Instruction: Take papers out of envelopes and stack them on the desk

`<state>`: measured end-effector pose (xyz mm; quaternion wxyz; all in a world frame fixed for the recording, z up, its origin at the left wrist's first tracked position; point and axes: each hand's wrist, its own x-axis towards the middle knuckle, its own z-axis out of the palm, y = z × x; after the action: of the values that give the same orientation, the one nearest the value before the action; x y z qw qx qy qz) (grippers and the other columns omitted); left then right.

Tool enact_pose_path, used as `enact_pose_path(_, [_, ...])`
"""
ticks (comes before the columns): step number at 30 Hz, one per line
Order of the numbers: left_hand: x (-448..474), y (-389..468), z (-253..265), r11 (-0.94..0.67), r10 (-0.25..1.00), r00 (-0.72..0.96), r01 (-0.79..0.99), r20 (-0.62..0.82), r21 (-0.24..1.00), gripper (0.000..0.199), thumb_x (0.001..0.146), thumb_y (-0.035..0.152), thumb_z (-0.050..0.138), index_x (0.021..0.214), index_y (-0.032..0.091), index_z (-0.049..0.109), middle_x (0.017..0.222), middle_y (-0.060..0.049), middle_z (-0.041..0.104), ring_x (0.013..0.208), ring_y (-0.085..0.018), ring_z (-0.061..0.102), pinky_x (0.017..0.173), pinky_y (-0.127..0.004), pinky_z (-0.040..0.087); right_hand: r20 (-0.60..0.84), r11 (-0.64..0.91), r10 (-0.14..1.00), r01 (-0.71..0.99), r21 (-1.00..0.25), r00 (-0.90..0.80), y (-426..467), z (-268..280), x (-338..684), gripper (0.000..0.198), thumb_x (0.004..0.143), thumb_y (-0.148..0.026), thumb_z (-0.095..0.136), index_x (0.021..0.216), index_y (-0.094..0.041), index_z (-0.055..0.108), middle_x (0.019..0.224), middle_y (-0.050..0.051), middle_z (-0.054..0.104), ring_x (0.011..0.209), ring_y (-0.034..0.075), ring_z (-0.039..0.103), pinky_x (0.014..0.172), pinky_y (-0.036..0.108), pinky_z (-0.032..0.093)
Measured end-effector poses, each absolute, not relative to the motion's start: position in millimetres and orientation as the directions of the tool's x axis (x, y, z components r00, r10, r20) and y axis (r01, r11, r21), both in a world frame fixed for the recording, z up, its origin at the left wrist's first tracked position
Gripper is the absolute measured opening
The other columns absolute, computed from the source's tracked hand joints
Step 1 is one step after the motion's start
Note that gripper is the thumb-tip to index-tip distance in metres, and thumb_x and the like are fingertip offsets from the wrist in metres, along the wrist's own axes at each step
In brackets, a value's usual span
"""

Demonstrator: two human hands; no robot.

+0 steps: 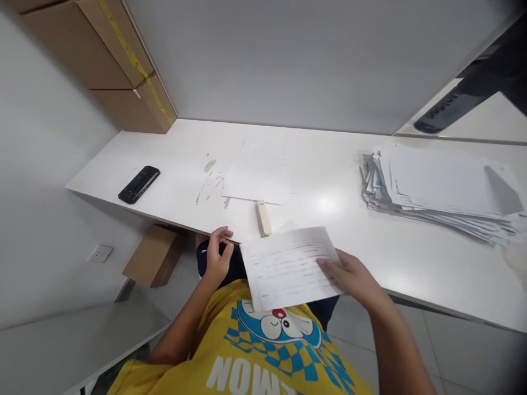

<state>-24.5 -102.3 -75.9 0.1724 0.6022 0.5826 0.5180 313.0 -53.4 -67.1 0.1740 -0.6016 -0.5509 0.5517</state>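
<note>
My right hand (349, 277) grips the right side of a printed sheet of paper (288, 271), thumb on top and fingers underneath. The sheet is tilted above the desk's front edge, over my lap, and its print is too blurred to read. Left of it, my left hand (219, 255) is at the desk edge with loosely bent fingers, thumb apart, holding nothing. A cream stapler (264, 218) lies on the desk just beyond the sheet. Behind the stapler, white paper (257, 175) lies flat.
A thick, uneven paper stack (440, 181) sits on the right of the white desk (325, 164). At the left lies a black phone (139, 184). Cardboard boxes (135, 109) stand at the back left corner, and another box (154, 255) is below the desk.
</note>
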Motion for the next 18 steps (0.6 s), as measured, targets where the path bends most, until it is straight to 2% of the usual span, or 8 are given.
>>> enact_pose_path(3, [-17,-94,-70,-0.360,0.870,0.040,0.733,0.491,0.577,0.040,0.094,0.030,0.052,0.133,0.021,0.051,0.126,-0.014,0.063,0.119,-0.028,0.058,0.100,-0.047,0.049,-0.529,-0.411,0.833,0.457,-0.789,-0.164,-43,-62,323,0.042,0.079,-0.053,0.066,0.103,-0.018,0.067,0.090,0.008,0.076,0.083,0.030,0.072,0.068,0.036,0.058])
enact_pose_path(5, [-8,-87,-64,-0.450,0.845,0.206,0.774,0.493,0.446,0.049,0.094,0.028,0.051,0.142,0.021,0.045,0.136,-0.014,0.058,0.129,-0.030,0.052,0.107,-0.050,0.045,-0.556,-0.465,0.819,0.402,-0.789,-0.144,-39,-57,328,0.042,0.077,-0.052,0.069,0.102,-0.018,0.067,0.092,0.009,0.076,0.081,0.029,0.072,0.066,0.036,0.058])
enact_pose_path(7, [0,-80,-58,-0.509,0.825,0.316,0.776,0.468,0.372,0.053,0.095,0.026,0.050,0.147,0.022,0.039,0.145,-0.013,0.053,0.137,-0.030,0.045,0.110,-0.049,0.043,-0.571,-0.498,0.811,0.360,-0.789,-0.129,-38,-52,333,0.043,0.075,-0.052,0.070,0.100,-0.018,0.067,0.093,0.010,0.076,0.080,0.029,0.072,0.065,0.035,0.058])
enact_pose_path(13, [15,-59,-50,-0.570,0.811,0.449,0.752,0.375,0.333,0.051,0.098,0.029,0.046,0.148,0.021,0.037,0.152,-0.013,0.045,0.145,-0.030,0.036,0.111,-0.049,0.043,-0.625,-0.573,0.773,0.299,-0.763,-0.111,-34,-44,340,0.045,0.066,-0.056,0.076,0.089,-0.018,0.067,0.085,0.013,0.075,0.074,0.032,0.072,0.060,0.038,0.059])
enact_pose_path(18, [15,-45,-49,-0.553,0.824,0.400,0.721,0.401,0.418,0.035,0.098,0.026,0.046,0.132,0.019,0.051,0.143,-0.013,0.054,0.143,-0.029,0.040,0.109,-0.048,0.048,-0.655,-0.617,0.744,0.241,-0.750,-0.134,-31,-38,337,0.044,0.064,-0.054,0.078,0.087,-0.019,0.065,0.080,0.011,0.075,0.071,0.031,0.072,0.059,0.038,0.059])
